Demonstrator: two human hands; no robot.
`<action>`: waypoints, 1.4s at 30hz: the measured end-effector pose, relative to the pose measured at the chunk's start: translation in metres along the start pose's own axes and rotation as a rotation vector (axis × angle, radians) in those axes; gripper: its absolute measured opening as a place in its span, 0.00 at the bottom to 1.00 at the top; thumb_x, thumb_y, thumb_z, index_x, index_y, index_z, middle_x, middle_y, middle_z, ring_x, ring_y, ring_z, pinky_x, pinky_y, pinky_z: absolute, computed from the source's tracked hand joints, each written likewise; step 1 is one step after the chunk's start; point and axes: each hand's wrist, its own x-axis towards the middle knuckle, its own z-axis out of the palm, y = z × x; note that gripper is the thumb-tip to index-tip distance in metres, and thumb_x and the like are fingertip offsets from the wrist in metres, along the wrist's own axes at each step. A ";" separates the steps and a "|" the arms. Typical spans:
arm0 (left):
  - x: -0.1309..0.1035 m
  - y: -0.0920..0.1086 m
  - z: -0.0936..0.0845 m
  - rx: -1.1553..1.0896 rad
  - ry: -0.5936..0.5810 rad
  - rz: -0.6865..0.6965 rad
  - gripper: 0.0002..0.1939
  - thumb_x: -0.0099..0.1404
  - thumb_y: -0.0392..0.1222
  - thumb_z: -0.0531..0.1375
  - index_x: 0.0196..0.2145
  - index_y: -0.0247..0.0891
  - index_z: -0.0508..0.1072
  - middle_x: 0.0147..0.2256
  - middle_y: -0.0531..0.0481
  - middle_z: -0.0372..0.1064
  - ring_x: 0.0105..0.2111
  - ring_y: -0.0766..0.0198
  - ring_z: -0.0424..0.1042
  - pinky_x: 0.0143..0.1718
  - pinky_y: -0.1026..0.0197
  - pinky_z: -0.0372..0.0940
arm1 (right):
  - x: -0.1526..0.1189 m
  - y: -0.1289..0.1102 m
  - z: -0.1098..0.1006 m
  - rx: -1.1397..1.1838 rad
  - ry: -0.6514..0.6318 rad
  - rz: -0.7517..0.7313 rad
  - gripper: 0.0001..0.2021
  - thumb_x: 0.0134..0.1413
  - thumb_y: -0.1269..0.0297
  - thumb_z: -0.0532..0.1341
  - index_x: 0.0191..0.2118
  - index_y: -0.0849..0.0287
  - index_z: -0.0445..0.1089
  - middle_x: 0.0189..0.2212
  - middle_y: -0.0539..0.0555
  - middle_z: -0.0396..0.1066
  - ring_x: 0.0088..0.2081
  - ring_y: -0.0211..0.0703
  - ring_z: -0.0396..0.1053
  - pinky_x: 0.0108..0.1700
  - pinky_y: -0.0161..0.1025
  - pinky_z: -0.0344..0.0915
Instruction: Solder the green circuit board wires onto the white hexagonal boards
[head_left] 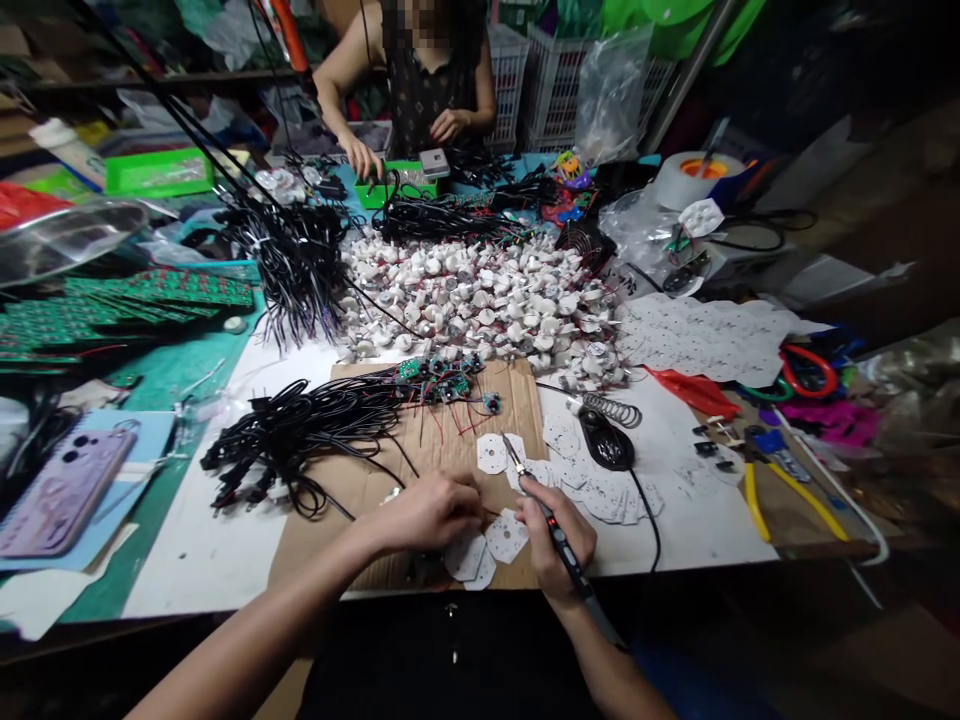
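In my right hand point(564, 535) is a soldering iron point(556, 530), its tip angled up and to the left, with a small red display lit on the handle. The tip reaches over white circuit boards point(491, 453) on the cardboard point(352, 555). My left hand point(439, 512) is closed, fingers bent down; what they pinch is hidden. Close to its fingertips lie several loose white boards point(507, 537). Just beyond it is a bundle of black cables point(300, 440) with small green circuit boards point(450, 385) and thin red wires at the ends.
White motor-like parts point(480, 300) heap up behind the cardboard. At right are a soldering iron stand point(606, 435) with a coiled spring and yellow-handled pliers point(795, 490). A phone point(66, 482) and green board panels point(150, 300) lie left. Opposite, a person reaches into a green tray point(371, 195).
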 end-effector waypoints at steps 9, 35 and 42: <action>-0.001 -0.045 -0.052 0.761 0.502 -0.464 0.13 0.71 0.32 0.53 0.36 0.37 0.78 0.39 0.39 0.74 0.40 0.51 0.70 0.43 0.51 0.65 | 0.002 -0.001 0.001 0.000 -0.012 -0.029 0.12 0.68 0.68 0.59 0.51 0.57 0.78 0.29 0.52 0.80 0.26 0.42 0.79 0.32 0.37 0.78; 0.005 0.000 -0.033 0.452 0.063 -0.080 0.10 0.69 0.42 0.61 0.31 0.39 0.76 0.31 0.47 0.70 0.35 0.59 0.69 0.36 0.58 0.59 | 0.003 0.000 -0.038 -0.077 0.152 0.104 0.11 0.68 0.66 0.60 0.50 0.56 0.79 0.30 0.51 0.80 0.25 0.41 0.78 0.33 0.38 0.78; -0.001 0.002 -0.025 0.398 0.022 -0.087 0.17 0.67 0.33 0.56 0.50 0.42 0.78 0.42 0.45 0.72 0.39 0.60 0.73 0.39 0.60 0.65 | -0.003 0.001 -0.043 -0.107 0.159 0.134 0.12 0.69 0.63 0.60 0.49 0.57 0.79 0.31 0.53 0.81 0.26 0.41 0.79 0.32 0.37 0.79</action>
